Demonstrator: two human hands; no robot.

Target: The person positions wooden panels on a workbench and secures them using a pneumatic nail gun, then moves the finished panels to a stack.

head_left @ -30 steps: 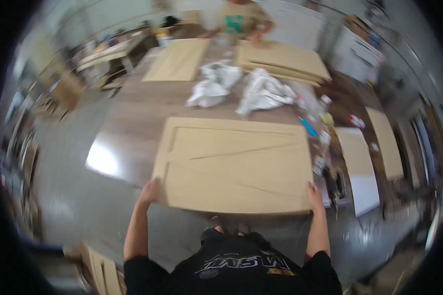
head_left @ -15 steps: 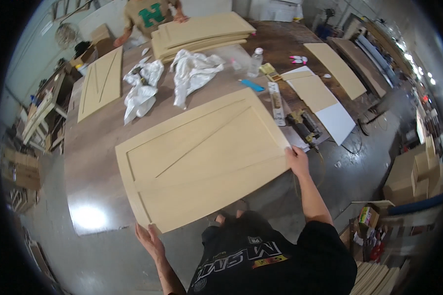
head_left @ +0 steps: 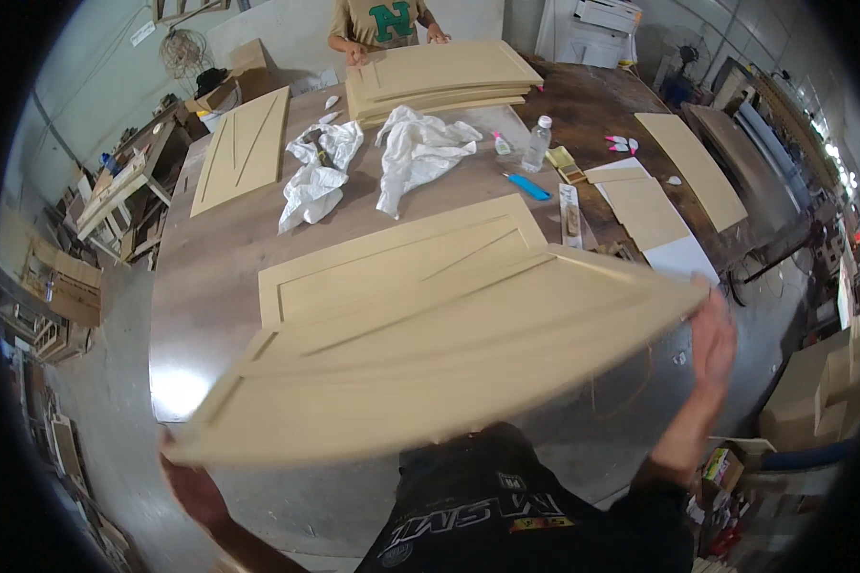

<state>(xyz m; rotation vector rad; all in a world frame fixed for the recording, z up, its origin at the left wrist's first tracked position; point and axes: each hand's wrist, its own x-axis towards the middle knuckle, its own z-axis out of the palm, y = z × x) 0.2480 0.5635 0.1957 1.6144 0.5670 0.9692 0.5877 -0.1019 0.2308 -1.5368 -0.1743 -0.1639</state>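
A tan framed door panel (head_left: 468,382) is lifted toward me, tilted and blurred by motion, with thin diagonal strips on its face. My left hand (head_left: 191,487) grips its near-left corner, the fingers mostly hidden beneath. At the right corner, my right hand (head_left: 715,334) holds the edge, smeared by movement. Beneath and beyond it, a second framed door panel (head_left: 349,250) lies on the worktable (head_left: 201,277), partly covered by the raised one.
Across the table, a person's hands (head_left: 356,53) are by a stack of panels (head_left: 449,72). White crumpled wraps (head_left: 420,143), a clear bottle (head_left: 537,143), a blue cutter (head_left: 527,186) and a brush (head_left: 566,164) lie beyond. Another panel (head_left: 244,148) rests far left.
The panel in my hands has risen toward me and tilted, uncovering another panel under it. My hands have moved farther apart. The co-worker's hands have shifted at the stack.
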